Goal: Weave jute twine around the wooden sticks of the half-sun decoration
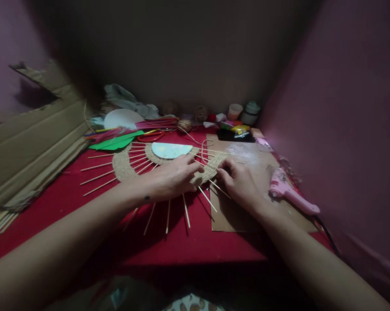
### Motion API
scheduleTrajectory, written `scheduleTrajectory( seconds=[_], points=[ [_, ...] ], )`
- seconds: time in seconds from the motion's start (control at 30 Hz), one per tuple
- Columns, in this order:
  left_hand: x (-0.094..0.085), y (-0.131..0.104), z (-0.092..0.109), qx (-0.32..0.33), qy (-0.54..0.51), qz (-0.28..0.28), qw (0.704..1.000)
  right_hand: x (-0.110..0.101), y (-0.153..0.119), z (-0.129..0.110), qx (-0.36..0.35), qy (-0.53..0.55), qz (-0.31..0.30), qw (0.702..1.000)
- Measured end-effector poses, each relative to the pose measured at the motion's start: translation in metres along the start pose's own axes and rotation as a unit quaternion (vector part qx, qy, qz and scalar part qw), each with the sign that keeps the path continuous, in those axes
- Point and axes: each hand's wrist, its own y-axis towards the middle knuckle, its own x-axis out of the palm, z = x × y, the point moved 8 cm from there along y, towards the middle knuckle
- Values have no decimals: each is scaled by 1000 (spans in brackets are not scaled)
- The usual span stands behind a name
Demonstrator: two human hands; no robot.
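Observation:
A half-circle piece of wooden sticks woven with tan twine (121, 164) lies on the red table, its sticks fanning out. At its centre sits a pale blue half-disc (172, 150). My left hand (178, 176) reaches across the piece, fingers curled on the outer woven band at its right side. Just right of that, my right hand (239, 179) has thumb and forefinger pinched at the band's edge, on the twine. The loose twine (204, 149) loops back towards a twine ball (184, 125). My left hand and forearm hide part of the weave.
A cardboard sheet (227, 218) lies under the piece's right side, with a pink glue gun (293, 194) on it. Behind are green sheets (117, 141), red-handled scissors (151, 136), a cup (235, 111) and a jar (250, 113). Folded cardboard (36, 147) stands left; walls enclose the table.

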Motion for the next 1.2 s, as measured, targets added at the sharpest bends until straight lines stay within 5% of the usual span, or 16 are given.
scheduleTrajectory(
  seconds=[0.2,0.4,0.63,0.83,1.2],
  points=[
    [20,24,-6,-73,2,-56,996,-2,-3,-10,-112,-115,21,987],
    [28,28,-11,-114,35,-39,992,-3,1,-7,-161,-176,-14,971],
    [32,27,-13,-119,11,-43,992,-38,-4,11,-52,-157,-2,986],
    [31,27,-15,-132,-1,-46,990,-36,-32,29,84,-77,-86,990],
    [25,26,-17,-146,-76,-39,986,-35,-34,36,70,-138,-43,987]
  ],
)
